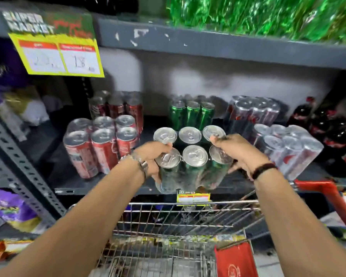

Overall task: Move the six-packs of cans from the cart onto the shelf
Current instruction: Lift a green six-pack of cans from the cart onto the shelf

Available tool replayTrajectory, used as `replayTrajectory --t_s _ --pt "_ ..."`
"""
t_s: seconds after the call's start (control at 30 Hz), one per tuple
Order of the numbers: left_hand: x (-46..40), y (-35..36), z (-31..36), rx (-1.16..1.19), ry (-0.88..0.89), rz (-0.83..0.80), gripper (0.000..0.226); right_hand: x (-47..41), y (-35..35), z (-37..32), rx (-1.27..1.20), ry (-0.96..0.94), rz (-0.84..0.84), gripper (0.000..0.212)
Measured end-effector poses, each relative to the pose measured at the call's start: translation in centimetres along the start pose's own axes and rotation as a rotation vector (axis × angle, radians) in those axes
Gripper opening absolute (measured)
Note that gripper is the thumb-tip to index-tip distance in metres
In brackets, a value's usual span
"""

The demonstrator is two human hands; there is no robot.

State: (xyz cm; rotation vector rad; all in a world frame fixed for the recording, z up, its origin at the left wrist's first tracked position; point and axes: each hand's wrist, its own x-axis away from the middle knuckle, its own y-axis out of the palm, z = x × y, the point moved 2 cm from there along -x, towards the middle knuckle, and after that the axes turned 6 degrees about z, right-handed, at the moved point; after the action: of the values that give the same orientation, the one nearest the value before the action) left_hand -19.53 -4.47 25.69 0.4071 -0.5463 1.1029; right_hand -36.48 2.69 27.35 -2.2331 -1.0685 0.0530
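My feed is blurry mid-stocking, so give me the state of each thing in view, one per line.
Green six-pack: held, tilted, at the shelf's front edge.
Left hand: gripping its left side.
Right hand: gripping its right side.
Red six-pack: on the shelf, upright.
Silver six-pack: on the shelf, leaning.
Cart: below the shelf; contents unclear.

Held six-pack (190, 156) sits at shelf (108, 182) front edge, centre, between left hand (152, 156) and right hand (238, 150). Another pack (102, 142) left, one (288, 148) right, three more behind. Cart (188, 226) below the front edge.
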Motion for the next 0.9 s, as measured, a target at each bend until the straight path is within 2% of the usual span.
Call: replayTrajectory --t_s 0.1,0.27,0.4,0.43,0.5,0.57,0.63,0.7,0.77,0.83,0.9 --pt "-2.7 0.2 1.8 0.037 -0.001 0.018 0.031 -3.0 0.5 -1.2 -0.022 0.026 -0.026 0.049" --pt "-6.5 1.1 3.6 -0.009 0.026 0.024 0.032 -7.1 1.4 -1.1 -0.061 0.045 -0.007 0.044" --pt "-8.0 1.5 3.1 -0.025 -0.033 -0.024 0.018 -9.2 1.6 0.0 0.019 0.005 0.021 0.050" --pt "-8.3 1.3 2.7 -0.022 -0.029 -0.022 0.023 -9.1 1.5 0.2 0.004 -0.024 0.005 0.052" --pt "-8.4 1.3 1.8 0.064 0.034 -0.055 0.037 -8.6 0.9 1.4 -0.120 -0.055 -0.081 0.058" --pt "-8.3 0.9 -0.4 0.128 0.215 -0.104 0.048 -7.8 0.6 3.6 -0.241 -0.127 -0.177 0.075" --pt "-8.8 0.2 -3.2 0.046 0.424 -0.020 0.069 -7.5 2.0 6.4 -0.205 -0.222 -0.245 0.090" --pt "-9.8 0.0 -5.4 -0.191 0.563 0.114 0.067 -8.2 4.4 9.1 -0.155 -0.245 -0.164 0.090" --pt "-10.7 0.4 -6.9 -0.362 0.631 0.192 0.073 -8.4 6.3 10.6 -0.155 -0.242 0.037 0.078" --pt "-11.0 1.0 -7.5 -0.430 0.630 0.331 0.071 -8.4 7.1 11.3 -0.163 -0.244 0.189 0.067" --pt "-11.1 1.4 -7.8 -0.432 0.622 0.415 0.066 -8.3 7.4 11.9 -0.158 -0.243 0.231 0.065"
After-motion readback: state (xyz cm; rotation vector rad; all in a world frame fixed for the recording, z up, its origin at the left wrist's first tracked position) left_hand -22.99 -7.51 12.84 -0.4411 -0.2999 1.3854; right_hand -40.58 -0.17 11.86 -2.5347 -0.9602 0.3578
